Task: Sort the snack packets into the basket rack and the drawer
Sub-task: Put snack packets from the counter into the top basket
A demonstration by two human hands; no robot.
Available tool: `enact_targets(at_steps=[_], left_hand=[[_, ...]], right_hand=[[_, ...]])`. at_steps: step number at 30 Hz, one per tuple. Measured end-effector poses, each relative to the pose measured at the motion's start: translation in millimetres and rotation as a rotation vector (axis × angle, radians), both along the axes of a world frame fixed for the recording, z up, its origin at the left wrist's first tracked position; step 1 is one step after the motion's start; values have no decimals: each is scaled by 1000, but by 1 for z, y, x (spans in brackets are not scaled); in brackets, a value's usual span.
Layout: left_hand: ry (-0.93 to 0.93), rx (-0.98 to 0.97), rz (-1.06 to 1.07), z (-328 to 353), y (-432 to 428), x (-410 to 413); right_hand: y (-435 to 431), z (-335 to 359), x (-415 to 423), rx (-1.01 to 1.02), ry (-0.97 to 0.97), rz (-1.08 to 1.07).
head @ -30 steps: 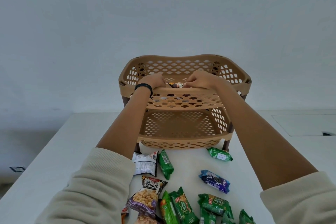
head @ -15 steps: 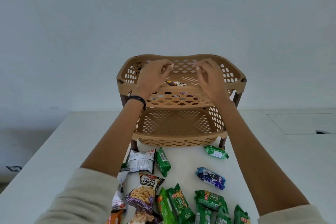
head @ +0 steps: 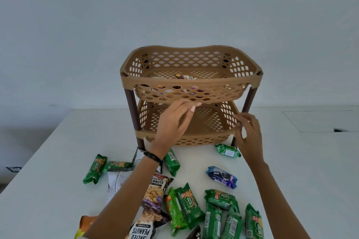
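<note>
A tan two-tier basket rack (head: 191, 83) on dark brown legs stands on the white table (head: 58, 161). A few packets (head: 185, 77) lie in its top basket; the bottom basket (head: 209, 122) looks bare. My left hand (head: 172, 122) hovers in front of the lower basket, fingers apart and empty. My right hand (head: 247, 134) is by the rack's front right leg, fingers loosely spread, holding nothing. Several green packets (head: 189, 204), salted peanut packets (head: 154, 190) and a blue biscuit packet (head: 221, 177) lie on the table in front of the rack. No drawer is in view.
More green packets lie at the left (head: 95, 169) and just under the rack's right front (head: 228, 151). An orange packet (head: 85, 223) sits at the bottom left. A recessed panel (head: 320, 120) is set in the table at the right. A plain wall stands behind.
Both hands have come out of the top basket and dropped down in front of the lower basket, empty. The view has tilted down, showing more packets on the table.
</note>
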State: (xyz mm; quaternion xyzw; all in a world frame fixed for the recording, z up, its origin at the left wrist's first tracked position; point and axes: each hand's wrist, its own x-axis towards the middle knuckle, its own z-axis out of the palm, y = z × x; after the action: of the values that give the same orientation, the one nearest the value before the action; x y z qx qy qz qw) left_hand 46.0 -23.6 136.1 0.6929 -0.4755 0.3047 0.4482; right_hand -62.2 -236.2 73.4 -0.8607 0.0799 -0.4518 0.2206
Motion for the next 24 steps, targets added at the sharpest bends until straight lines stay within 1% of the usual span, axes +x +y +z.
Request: enact_targets(at_steps=[4, 8, 11, 16, 24], left_hand=[[84, 111, -40, -36, -14, -19], [199, 333, -84, -68, -28, -35], [280, 479, -123, -96, -35, -45], [321, 713, -188, -133, -43, -58], [337, 897, -251, -147, -55, -63]], right_hand=[[-16, -39, -7, 1, 169, -20], [-20, -64, -5, 59, 396, -3], [-22, -73, 2, 28, 555, 3], [-23, -86, 9, 27, 812, 21], [-21, -100, -3, 23, 1013, -19]])
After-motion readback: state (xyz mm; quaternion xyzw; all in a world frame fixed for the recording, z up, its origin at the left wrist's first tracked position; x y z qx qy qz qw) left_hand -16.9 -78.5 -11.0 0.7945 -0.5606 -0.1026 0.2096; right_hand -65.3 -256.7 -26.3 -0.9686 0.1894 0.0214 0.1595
